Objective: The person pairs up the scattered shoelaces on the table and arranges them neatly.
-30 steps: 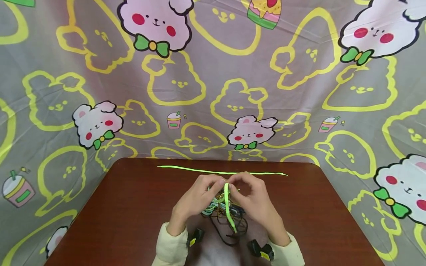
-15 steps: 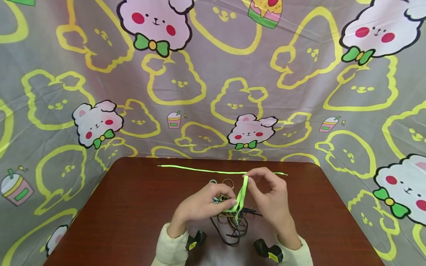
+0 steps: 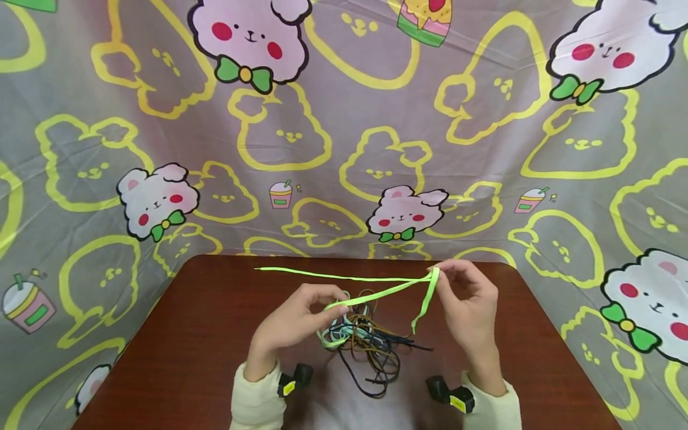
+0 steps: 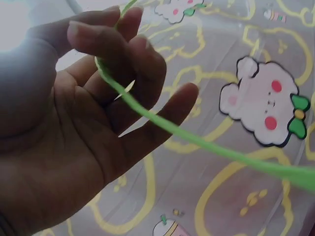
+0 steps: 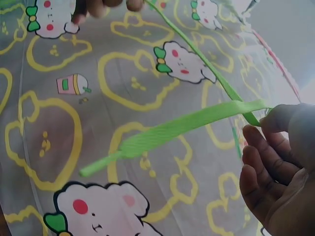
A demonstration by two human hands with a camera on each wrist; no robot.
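Observation:
A flat neon-green shoelace (image 3: 384, 292) is stretched between both hands above the table. My left hand (image 3: 298, 316) pinches it between thumb and forefinger; the left wrist view shows the lace (image 4: 179, 132) passing by the other, loosely bent fingers. Higher and to the right, my right hand (image 3: 473, 298) pinches the lace between thumb and fingertips. From that pinch a short tipped end hangs down, seen flat and wide in the right wrist view as a green strip (image 5: 182, 125). Beneath the hands lies a tangled pile of laces (image 3: 371, 343) in black, brown, pale blue and green.
Another neon-green shoelace (image 3: 322, 275) lies straight along the back of the brown table (image 3: 204, 334); its right end is hidden behind the held lace and right hand. A patterned cloth (image 3: 333, 119) hangs behind and at both sides. Both wrists wear black camera mounts.
The hands were together above the pile and have parted. My right hand has moved right and up, my left to the left, and the green shoelace now spans between them, pulled out straighter.

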